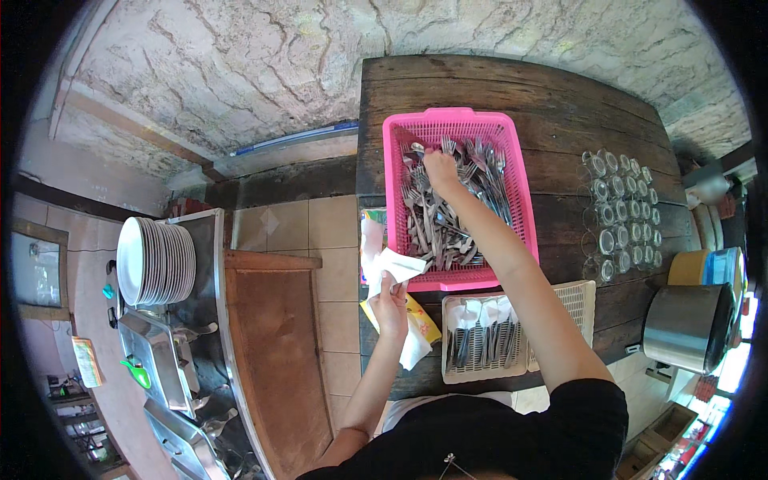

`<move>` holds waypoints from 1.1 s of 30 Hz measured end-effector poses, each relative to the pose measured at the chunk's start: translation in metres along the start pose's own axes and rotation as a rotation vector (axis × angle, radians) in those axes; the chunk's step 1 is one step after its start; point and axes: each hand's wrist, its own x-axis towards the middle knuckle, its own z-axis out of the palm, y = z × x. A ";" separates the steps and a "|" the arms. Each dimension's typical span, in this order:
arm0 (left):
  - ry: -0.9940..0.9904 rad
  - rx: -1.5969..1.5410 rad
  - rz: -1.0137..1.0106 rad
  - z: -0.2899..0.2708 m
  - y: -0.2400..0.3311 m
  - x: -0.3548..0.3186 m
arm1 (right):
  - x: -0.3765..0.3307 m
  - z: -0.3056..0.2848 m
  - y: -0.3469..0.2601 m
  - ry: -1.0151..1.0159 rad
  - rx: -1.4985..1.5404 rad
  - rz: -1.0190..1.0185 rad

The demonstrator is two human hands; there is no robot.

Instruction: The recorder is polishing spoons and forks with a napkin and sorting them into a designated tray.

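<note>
A bright pink plastic basket [526, 200] full of loose forks, spoons and knives stands on the dark wooden table. My right hand [442, 170] reaches down among the cutlery [438, 232] near the basket's far side. Its fingers are closed, and what they hold, if anything, is hidden. At the basket's near left corner, my left hand [390, 308] is closed on a white napkin [398, 266], its folds spreading above the fingers. Under my left wrist lies a yellow patterned packet [422, 318]. Nearer me, a cream basket [474, 374] holds cutlery sets with white napkins around their upper ends.
Rows of upturned glasses [616, 212] stand on the table's right. Beyond them is a large steel pot [686, 328]. At left, stacked white plates [156, 260] and metal trays [164, 360] rest on a counter. A second cream basket [578, 308] sits beside my right forearm.
</note>
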 end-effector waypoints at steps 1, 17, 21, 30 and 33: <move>-0.013 -0.014 0.005 0.001 0.000 -0.001 | -0.003 0.001 0.007 0.003 -0.006 0.003; -0.014 -0.084 0.070 0.012 -0.003 -0.026 | -0.105 -0.096 0.007 0.604 0.144 0.300; 0.056 -0.074 0.143 0.016 0.005 -0.025 | -0.156 -0.136 -0.041 0.230 1.013 0.301; 0.037 -0.005 0.164 0.022 0.011 -0.039 | -0.220 -0.138 -0.098 -0.291 1.332 0.166; 0.037 0.107 0.212 0.009 0.003 -0.033 | -0.220 -0.134 -0.096 -0.375 1.327 0.170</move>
